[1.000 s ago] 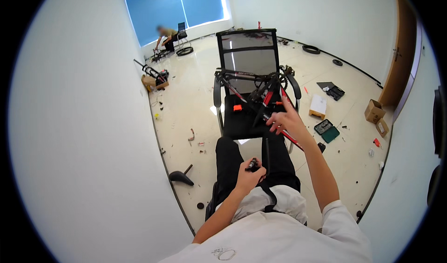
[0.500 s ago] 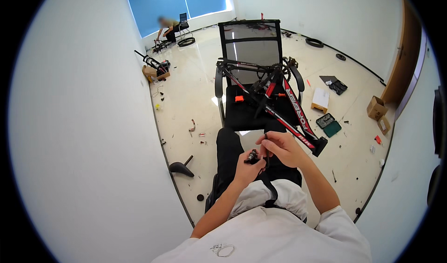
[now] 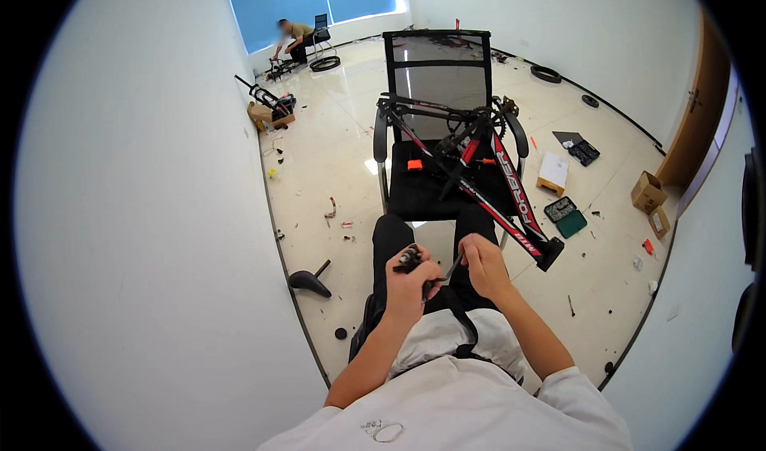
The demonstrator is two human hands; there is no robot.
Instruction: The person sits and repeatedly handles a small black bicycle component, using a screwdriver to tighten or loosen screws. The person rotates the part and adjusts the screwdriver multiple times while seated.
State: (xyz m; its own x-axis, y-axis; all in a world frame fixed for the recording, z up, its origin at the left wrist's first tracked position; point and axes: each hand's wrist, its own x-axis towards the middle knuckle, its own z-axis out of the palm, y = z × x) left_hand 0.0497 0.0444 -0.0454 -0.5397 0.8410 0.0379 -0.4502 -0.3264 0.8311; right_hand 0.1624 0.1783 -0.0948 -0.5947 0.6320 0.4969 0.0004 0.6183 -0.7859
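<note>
My left hand (image 3: 408,293) is closed around a small black bicycle part with a metallic end (image 3: 409,258), held above my lap. Its exact kind cannot be made out. Close beside it, my right hand (image 3: 485,267) pinches a thin dark rod (image 3: 455,267) that slants down toward the left hand's fingers. Whether the rod touches the part is hidden by those fingers. Beyond my knees, a red and black bicycle frame (image 3: 469,160) lies across a black mesh chair (image 3: 437,76), with its crank and chainring near the right armrest. An orange item (image 3: 415,165) rests on the seat.
A bicycle saddle (image 3: 309,282) lies on the floor at left. To the right are an open green tool case (image 3: 570,221), a white and yellow box (image 3: 552,172), a black case (image 3: 584,152) and cardboard boxes (image 3: 648,189). A co-worker (image 3: 298,37) bends over parts at the far left.
My hands have moved apart slightly and lower, the left one leftward with the black part tilted up. My right hand has turned and drawn back, showing the thin rod between them.
</note>
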